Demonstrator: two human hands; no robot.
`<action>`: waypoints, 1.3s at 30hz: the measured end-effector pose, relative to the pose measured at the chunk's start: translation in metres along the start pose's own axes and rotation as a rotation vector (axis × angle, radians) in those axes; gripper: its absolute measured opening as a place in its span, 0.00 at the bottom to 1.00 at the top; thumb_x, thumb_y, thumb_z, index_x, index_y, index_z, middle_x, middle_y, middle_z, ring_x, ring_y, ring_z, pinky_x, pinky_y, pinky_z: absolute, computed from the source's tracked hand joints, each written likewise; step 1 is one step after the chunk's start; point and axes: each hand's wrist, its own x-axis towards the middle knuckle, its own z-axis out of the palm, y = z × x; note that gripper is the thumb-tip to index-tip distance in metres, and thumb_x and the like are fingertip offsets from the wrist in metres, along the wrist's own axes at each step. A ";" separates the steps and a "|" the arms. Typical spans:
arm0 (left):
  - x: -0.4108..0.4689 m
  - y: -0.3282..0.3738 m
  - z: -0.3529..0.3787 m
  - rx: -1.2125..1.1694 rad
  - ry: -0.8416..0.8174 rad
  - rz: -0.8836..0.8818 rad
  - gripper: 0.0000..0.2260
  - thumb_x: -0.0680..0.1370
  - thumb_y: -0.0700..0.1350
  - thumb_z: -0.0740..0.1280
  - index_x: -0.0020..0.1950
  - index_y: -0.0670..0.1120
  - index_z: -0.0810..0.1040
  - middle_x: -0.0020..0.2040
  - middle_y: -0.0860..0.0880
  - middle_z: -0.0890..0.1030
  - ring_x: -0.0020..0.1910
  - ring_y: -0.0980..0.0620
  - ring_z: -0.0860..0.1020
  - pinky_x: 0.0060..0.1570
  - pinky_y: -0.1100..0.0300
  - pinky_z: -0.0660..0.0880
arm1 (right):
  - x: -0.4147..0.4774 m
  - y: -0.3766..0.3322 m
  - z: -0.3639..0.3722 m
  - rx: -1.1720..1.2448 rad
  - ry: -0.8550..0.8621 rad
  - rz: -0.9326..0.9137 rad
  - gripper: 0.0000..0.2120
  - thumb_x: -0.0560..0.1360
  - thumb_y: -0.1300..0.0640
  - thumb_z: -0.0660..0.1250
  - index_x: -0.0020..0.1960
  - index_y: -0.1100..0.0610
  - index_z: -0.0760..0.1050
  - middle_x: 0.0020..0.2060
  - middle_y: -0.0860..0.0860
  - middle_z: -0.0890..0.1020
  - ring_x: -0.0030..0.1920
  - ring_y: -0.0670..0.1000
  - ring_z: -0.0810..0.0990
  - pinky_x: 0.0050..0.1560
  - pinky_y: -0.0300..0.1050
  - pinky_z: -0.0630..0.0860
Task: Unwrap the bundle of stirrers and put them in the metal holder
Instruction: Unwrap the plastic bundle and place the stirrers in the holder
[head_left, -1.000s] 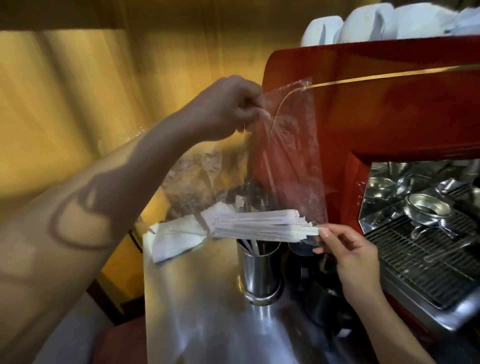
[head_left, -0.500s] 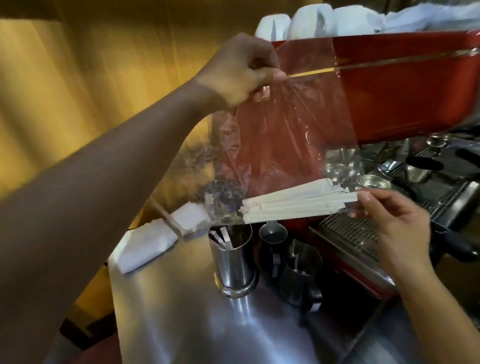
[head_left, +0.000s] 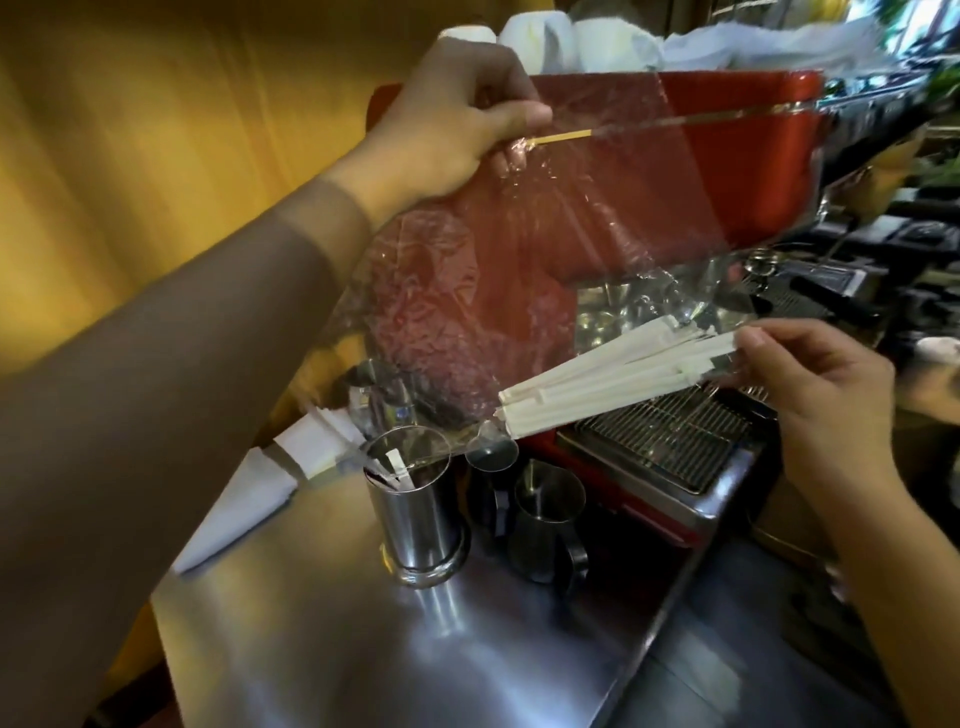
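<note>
My left hand (head_left: 457, 119) is raised high and pinches the top edge of a clear plastic wrapper (head_left: 519, 270), which hangs stretched open down to the stirrers. A bundle of white paper-wrapped stirrers (head_left: 597, 384) lies tilted at the wrapper's lower edge, its far end pinched by my right hand (head_left: 810, 379). Below and left of the bundle stands the shiny metal holder (head_left: 415, 514) on the steel counter (head_left: 363, 649), upright, with a few stirrers (head_left: 397, 470) inside.
A red espresso machine (head_left: 727, 156) with white cups on top fills the back, its drip grate (head_left: 665, 436) to the right. Two dark metal pitchers (head_left: 545, 525) stand beside the holder. White napkins (head_left: 260, 483) lie at the counter's left edge by the yellow wall.
My left hand has lifted the wrapper higher and stretched it wider. The bundle has shifted right and tilted up, away from above the holder, with my right hand still on its end.
</note>
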 end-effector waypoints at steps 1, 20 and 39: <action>-0.002 -0.003 -0.001 0.003 0.003 -0.004 0.08 0.75 0.40 0.67 0.37 0.49 0.74 0.30 0.50 0.77 0.31 0.50 0.79 0.35 0.56 0.77 | 0.000 -0.001 0.000 -0.008 -0.007 0.002 0.05 0.73 0.57 0.68 0.42 0.47 0.81 0.35 0.44 0.84 0.35 0.47 0.83 0.38 0.36 0.79; -0.072 -0.059 -0.044 -0.069 0.190 -0.211 0.09 0.76 0.38 0.66 0.37 0.47 0.76 0.24 0.57 0.80 0.25 0.60 0.76 0.32 0.65 0.75 | 0.020 -0.009 0.059 -0.073 -0.194 -0.006 0.09 0.72 0.60 0.68 0.38 0.46 0.79 0.29 0.42 0.82 0.31 0.45 0.78 0.32 0.36 0.77; -0.129 -0.101 -0.089 -0.102 0.425 -0.375 0.06 0.77 0.41 0.66 0.40 0.47 0.78 0.26 0.56 0.81 0.30 0.59 0.79 0.36 0.64 0.80 | 0.060 -0.025 0.137 -0.159 -0.349 -0.112 0.04 0.73 0.62 0.68 0.43 0.63 0.79 0.33 0.53 0.80 0.31 0.46 0.77 0.33 0.35 0.76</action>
